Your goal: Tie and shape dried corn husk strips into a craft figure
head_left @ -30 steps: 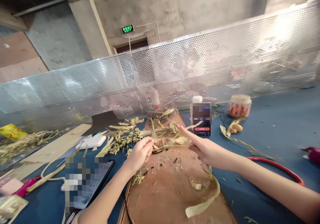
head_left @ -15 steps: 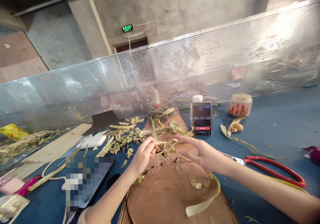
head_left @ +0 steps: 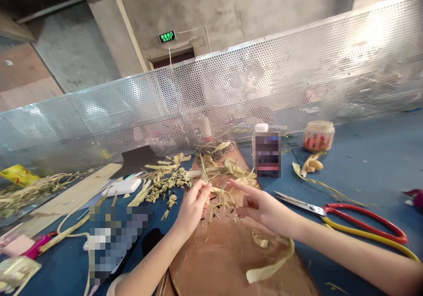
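Note:
Over the brown board (head_left: 211, 260), my left hand (head_left: 193, 207) is closed in a pinch on a pale dried leaf strip (head_left: 218, 191), whose end shows past the fingertips. To its right, my right hand (head_left: 261, 205) is open, index finger stretched toward the left hand and the other fingers loosely bent, with nothing seen in it. More dried leaf strips (head_left: 231, 167) lie just beyond both hands. Dark and pale scraps are scattered on the board below them. A curled leaf strip (head_left: 272, 267) rests near the board's right edge.
Scissors (head_left: 317, 208) with red and yellow handles lie right of my right forearm. A phone (head_left: 267, 155) stands behind the board, near a jar (head_left: 319, 136). Small knotted leaf pieces (head_left: 170, 183) are heaped at left. A tablet-like device (head_left: 127, 243) lies by my left forearm. A perforated metal screen (head_left: 231, 88) spans the back.
My right hand has moved slightly left and its fingers have bent more, with the index still extended. The left hand keeps its pinch, turned slightly. The view has shifted a little.

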### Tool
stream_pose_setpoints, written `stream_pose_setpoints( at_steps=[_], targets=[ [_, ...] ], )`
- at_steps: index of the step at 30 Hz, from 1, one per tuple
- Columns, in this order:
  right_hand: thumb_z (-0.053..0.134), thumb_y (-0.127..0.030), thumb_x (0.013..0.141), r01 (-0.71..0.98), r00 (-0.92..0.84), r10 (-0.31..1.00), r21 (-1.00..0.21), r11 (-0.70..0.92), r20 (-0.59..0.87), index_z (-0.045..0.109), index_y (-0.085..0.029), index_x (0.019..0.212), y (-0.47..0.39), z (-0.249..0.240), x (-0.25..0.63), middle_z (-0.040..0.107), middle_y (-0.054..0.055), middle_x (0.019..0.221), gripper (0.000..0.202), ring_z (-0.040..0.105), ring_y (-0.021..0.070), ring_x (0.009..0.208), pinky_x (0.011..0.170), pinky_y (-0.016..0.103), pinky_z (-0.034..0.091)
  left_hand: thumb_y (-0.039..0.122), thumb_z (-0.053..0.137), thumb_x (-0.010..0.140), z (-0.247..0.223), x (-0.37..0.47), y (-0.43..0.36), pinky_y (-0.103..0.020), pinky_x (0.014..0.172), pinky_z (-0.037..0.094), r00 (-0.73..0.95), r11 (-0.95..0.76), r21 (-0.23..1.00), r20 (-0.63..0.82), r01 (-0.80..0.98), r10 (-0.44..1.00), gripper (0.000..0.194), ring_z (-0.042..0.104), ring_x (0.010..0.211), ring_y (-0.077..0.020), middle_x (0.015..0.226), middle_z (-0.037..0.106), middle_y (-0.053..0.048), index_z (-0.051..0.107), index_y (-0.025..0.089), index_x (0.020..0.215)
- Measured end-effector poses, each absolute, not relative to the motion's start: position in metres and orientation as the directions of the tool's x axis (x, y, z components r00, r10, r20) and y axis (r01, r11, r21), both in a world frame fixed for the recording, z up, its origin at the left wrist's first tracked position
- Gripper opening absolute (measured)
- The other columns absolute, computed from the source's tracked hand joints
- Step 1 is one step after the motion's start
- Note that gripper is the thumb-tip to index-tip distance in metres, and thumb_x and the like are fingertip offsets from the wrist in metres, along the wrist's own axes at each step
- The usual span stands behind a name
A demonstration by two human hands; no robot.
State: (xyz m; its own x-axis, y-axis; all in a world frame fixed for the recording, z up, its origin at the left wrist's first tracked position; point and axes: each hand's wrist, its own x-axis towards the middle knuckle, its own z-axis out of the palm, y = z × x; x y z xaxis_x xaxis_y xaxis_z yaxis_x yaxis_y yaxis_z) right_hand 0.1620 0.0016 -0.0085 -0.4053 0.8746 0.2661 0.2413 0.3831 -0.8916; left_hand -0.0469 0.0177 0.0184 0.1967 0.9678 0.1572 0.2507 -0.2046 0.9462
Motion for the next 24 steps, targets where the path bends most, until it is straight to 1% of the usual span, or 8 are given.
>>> stream_pose_setpoints(
  at_steps=[3, 5, 9, 13, 16, 19, 22, 24],
  targets=[
    [0.053, -0.016, 0.082, 0.242, -0.426, 0.868, -0.891, 0.383, 0.257, 0.018, -0.024, 0.145, -0.001, -0.007, 0.164, 0.034, -0.009, 0.06, 0.072, 0.034, 0.0105, 0.054, 0.056, 0.025, 0.033, 0.048, 0.046, 0.084, 0.017, -0.048, 0.02, -0.018, 0.04, 0.019, 0.145, -0.224, 0.936, 0.191, 0.27, 0.971, 0.03, 0.025, 0.043, -0.0075, 0.055, 0.029, 0.009, 0.041, 0.021, 0.071],
    [0.053, -0.014, 0.081, 0.26, -0.428, 0.866, -0.882, 0.392, 0.258, 0.014, -0.025, 0.145, -0.003, -0.006, 0.165, 0.034, -0.009, 0.061, 0.076, 0.034, 0.011, 0.056, 0.058, 0.026, 0.034, 0.047, 0.046, 0.085, 0.015, -0.049, 0.022, -0.019, 0.04, 0.02, 0.111, -0.245, 0.929, 0.222, 0.277, 0.969, 0.029, 0.026, 0.043, -0.0074, 0.055, 0.031, 0.008, 0.041, 0.021, 0.071],
    [0.051, -0.014, 0.081, 0.307, -0.427, 0.861, -0.851, 0.426, 0.276, 0.008, -0.024, 0.146, -0.006, -0.005, 0.167, 0.038, -0.007, 0.064, 0.078, 0.038, 0.0123, 0.06, 0.063, 0.028, 0.037, 0.043, 0.042, 0.088, 0.011, -0.051, 0.026, -0.019, 0.04, 0.019, 0.062, -0.269, 0.921, 0.262, 0.282, 0.963, 0.026, 0.023, 0.042, -0.0072, 0.054, 0.028, 0.009, 0.04, 0.022, 0.073],
    [0.048, -0.015, 0.083, 0.354, -0.429, 0.844, -0.8, 0.484, 0.321, 0.005, -0.025, 0.146, -0.006, -0.004, 0.168, 0.038, -0.006, 0.066, 0.077, 0.038, 0.0129, 0.059, 0.062, 0.028, 0.039, 0.042, 0.038, 0.09, 0.007, -0.053, 0.029, -0.017, 0.039, 0.018, 0.052, -0.269, 0.92, 0.265, 0.286, 0.963, 0.024, 0.02, 0.041, -0.0071, 0.052, 0.024, 0.01, 0.039, 0.022, 0.076],
    [0.048, -0.015, 0.083, 0.4, -0.439, 0.837, -0.763, 0.507, 0.326, 0.002, -0.025, 0.146, -0.006, 0.0, 0.17, 0.039, -0.006, 0.066, 0.079, 0.04, 0.0131, 0.059, 0.062, 0.028, 0.04, 0.043, 0.04, 0.089, 0.007, -0.057, 0.033, -0.017, 0.038, 0.018, 0.073, -0.258, 0.918, 0.248, 0.302, 0.966, 0.025, 0.02, 0.039, -0.0067, 0.048, 0.023, 0.011, 0.04, 0.022, 0.077],
    [0.047, -0.013, 0.082, 0.438, -0.466, 0.837, -0.748, 0.499, 0.285, 0.001, -0.024, 0.147, -0.007, 0.005, 0.173, 0.041, -0.005, 0.067, 0.08, 0.044, 0.0132, 0.06, 0.063, 0.028, 0.042, 0.043, 0.044, 0.088, 0.009, -0.062, 0.037, -0.016, 0.037, 0.018, 0.125, -0.249, 0.912, 0.219, 0.326, 0.968, 0.024, 0.019, 0.037, -0.0062, 0.044, 0.023, 0.012, 0.043, 0.021, 0.08],
    [0.047, -0.012, 0.082, 0.442, -0.485, 0.831, -0.743, 0.502, 0.273, 0.002, -0.023, 0.147, -0.008, 0.007, 0.176, 0.042, -0.004, 0.069, 0.08, 0.045, 0.0133, 0.06, 0.063, 0.028, 0.043, 0.042, 0.046, 0.087, 0.013, -0.065, 0.041, -0.016, 0.037, 0.019, 0.179, -0.246, 0.907, 0.194, 0.343, 0.965, 0.021, 0.019, 0.036, -0.0066, 0.042, 0.023, 0.013, 0.046, 0.021, 0.092],
    [0.046, -0.012, 0.082, 0.437, -0.481, 0.831, -0.745, 0.504, 0.28, 0.002, -0.024, 0.147, -0.008, 0.006, 0.177, 0.04, -0.005, 0.069, 0.079, 0.045, 0.0134, 0.06, 0.063, 0.029, 0.043, 0.041, 0.045, 0.088, 0.015, -0.067, 0.042, -0.016, 0.037, 0.02, 0.212, -0.246, 0.903, 0.179, 0.351, 0.961, 0.024, 0.02, 0.035, -0.0069, 0.042, 0.023, 0.014, 0.047, 0.021, 0.101]
  ],
)
